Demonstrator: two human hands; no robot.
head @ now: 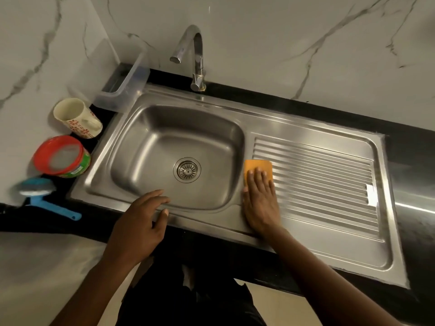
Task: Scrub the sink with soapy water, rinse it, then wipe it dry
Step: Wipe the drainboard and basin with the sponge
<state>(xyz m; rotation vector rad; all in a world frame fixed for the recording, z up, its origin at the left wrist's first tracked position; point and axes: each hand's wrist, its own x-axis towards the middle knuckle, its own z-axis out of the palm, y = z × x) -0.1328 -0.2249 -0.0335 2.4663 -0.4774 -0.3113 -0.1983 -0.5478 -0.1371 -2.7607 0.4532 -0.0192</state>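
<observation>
The stainless steel sink [150, 142] has a deep basin with a round drain [187, 170] and a ribbed draining board [315, 182] to its right. An orange cloth [257, 167] lies flat at the left end of the draining board, beside the basin's rim. My right hand [260, 198] lies flat on the cloth, fingers spread over its near half. My left hand [141, 220] rests on the sink's front rim with curled fingers and holds nothing. The chrome tap [194, 52] stands behind the basin, with no water running.
Left of the sink on the black counter stand a flowered mug [77, 118], a red-lidded tub of soap [62, 157], a blue-handled scrub brush [42, 194] and a clear plastic container [122, 85]. Marble walls close off the back and left.
</observation>
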